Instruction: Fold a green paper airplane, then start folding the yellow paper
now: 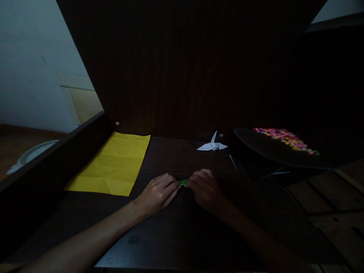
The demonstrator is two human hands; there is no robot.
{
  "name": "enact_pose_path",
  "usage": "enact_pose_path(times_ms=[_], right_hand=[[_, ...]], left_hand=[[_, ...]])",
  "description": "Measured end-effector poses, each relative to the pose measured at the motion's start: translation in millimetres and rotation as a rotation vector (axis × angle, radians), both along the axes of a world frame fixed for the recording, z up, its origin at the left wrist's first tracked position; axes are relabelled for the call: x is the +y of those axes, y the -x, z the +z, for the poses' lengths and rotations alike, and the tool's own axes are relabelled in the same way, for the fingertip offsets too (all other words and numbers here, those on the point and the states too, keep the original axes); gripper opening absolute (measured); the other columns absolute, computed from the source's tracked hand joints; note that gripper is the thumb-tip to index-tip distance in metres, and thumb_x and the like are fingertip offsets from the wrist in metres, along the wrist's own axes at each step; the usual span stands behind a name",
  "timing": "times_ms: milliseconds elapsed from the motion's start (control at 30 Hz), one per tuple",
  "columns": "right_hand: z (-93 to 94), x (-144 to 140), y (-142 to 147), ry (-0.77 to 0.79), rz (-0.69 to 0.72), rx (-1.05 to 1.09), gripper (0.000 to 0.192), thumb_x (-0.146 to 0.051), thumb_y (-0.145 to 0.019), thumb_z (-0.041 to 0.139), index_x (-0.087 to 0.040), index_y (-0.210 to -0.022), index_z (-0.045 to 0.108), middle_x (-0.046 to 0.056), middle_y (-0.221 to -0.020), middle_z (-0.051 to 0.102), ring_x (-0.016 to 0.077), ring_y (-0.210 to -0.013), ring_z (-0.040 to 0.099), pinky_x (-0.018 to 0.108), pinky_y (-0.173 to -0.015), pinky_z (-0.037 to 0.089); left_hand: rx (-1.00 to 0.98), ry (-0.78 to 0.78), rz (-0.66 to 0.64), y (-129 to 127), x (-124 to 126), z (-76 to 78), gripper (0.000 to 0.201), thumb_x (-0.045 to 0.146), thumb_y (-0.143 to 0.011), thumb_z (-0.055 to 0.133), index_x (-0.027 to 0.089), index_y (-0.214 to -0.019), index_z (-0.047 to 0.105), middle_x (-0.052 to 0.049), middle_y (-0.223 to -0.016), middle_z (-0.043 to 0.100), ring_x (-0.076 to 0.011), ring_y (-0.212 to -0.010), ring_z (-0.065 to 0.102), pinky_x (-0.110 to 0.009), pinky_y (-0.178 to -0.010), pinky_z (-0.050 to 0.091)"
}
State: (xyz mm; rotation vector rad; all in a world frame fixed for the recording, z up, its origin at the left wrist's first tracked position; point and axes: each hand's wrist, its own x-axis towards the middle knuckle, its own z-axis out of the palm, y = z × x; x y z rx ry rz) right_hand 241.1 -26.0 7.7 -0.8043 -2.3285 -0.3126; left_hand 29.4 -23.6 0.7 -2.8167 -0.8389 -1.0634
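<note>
Left hand: the left hand (158, 192) rests on the dark wooden bench (170, 235), fingers curled narrow, tips pinching the left end of a small green folded paper piece (183, 182).
Right hand: the right hand (205, 189) lies just beside the left one, fingers bent narrow, pinching the right end of the same green piece.
Green piece: pressed between both hands' fingertips, low on the bench surface; only a sliver shows, so its shape cannot be told.
Yellow sheet: a large creased yellow paper rectangle (112, 165) lies flat on the bench, to the left of the green piece and well apart from it, reaching to the back panel.
White crane: a small white folded paper crane (212, 145) stands behind the green piece, a little to its right, near the back panel.
Dark tray: a dark rounded tray (273, 153) sits to the right of the green piece, beyond the crane.
Coloured bits: a heap of small multicoloured paper pieces (286, 138) lies on the far part of that tray.
Back panel: a dark upright wooden board (182, 68) rises behind the green piece.
Light: dim; fine detail of the fingers is hard to make out.
</note>
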Motion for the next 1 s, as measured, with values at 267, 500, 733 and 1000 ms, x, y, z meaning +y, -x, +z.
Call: enact_pose_path(times_ms=[267, 500, 733, 1000], right_hand=[[-4.4, -2.6, -1.0, -0.056, 0.039, -0.023, 0.024, -0.008, -0.094, 0.043, -0.017, -0.087, 0.064, 0.006, -0.079, 0.066, 0.0202, -0.086, 0.059, 0.038, -0.085, 0.038], [-3.2, -3.4, -1.7, -0.108, 0.034, -0.055, 0.029, -0.011, -0.096, 0.041, -0.018, -0.086, 0.066, 0.005, -0.081, 0.069, 0.0185, -0.085, 0.059, 0.038, -0.086, 0.039], [-2.0, -3.4, -3.0, -0.108, 0.003, -0.077, 0.012, -0.014, -0.093, 0.055, -0.016, -0.091, 0.067, 0.005, -0.085, 0.070, 0.0197, -0.084, 0.059, 0.038, -0.084, 0.039], [-1.5, -4.4, -4.7, -0.140, -0.014, -0.128, 0.018, -0.014, -0.095, 0.050, -0.018, -0.100, 0.067, 0.005, -0.089, 0.070, 0.0197, -0.087, 0.059, 0.038, -0.085, 0.039]], left_hand=[[-0.057, 0.126, -0.046, 1.8, -2.9, -5.5, 0.021, 0.016, -0.097, 0.045, 0.014, -0.109, 0.061, -0.006, -0.089, 0.065, -0.0140, -0.078, 0.064, -0.025, -0.069, 0.055], [-0.092, 0.086, -0.073, 4.3, -3.3, -4.7, 0.021, 0.015, -0.095, 0.047, 0.013, -0.110, 0.062, -0.006, -0.084, 0.065, -0.0139, -0.073, 0.063, -0.024, -0.063, 0.053], [-0.087, 0.052, -0.031, 5.0, -2.8, -3.4, 0.021, 0.012, -0.094, 0.046, 0.013, -0.108, 0.063, -0.006, -0.083, 0.066, -0.0147, -0.072, 0.063, -0.027, -0.063, 0.054], [-0.064, 0.005, 0.024, 3.9, -4.4, -4.9, 0.020, 0.011, -0.094, 0.046, 0.013, -0.105, 0.062, -0.005, -0.081, 0.063, -0.0138, -0.069, 0.061, -0.026, -0.061, 0.053]])
